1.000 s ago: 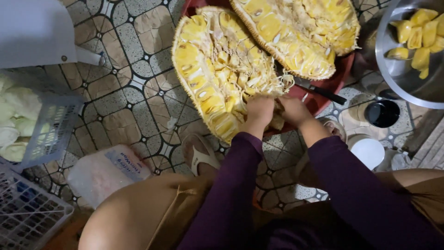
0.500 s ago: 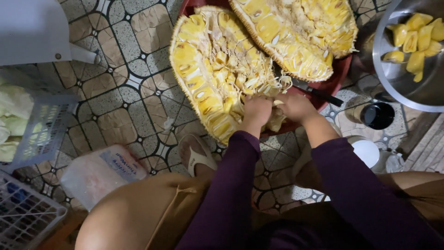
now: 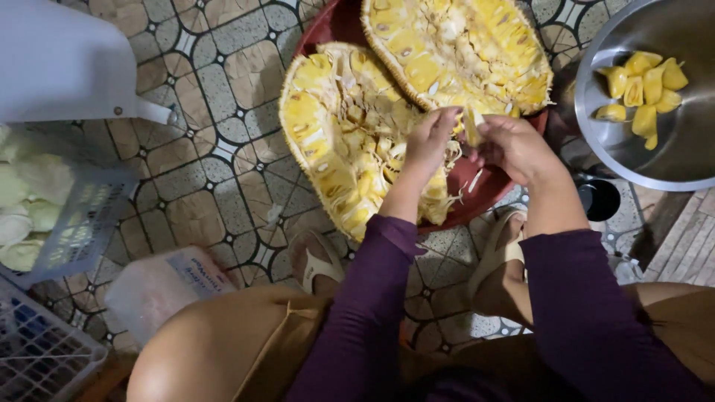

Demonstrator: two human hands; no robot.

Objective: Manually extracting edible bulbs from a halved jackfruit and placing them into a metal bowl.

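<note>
Two jackfruit halves [image 3: 350, 141] [image 3: 458, 52], one steel bowl [image 3: 663, 160], two baskets [image 3: 82, 231] [image 3: 37, 357].

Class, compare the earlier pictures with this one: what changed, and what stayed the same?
Both hands, left hand and right hand, rose from the near jackfruit half, now pinching a pale strip between them. Jackfruit halves, red tray and steel bowl stayed put.

Dark purple long sleeves [image 3: 372, 298], tan-brown garment [image 3: 223, 350], pale sandals [image 3: 316, 260]
</note>
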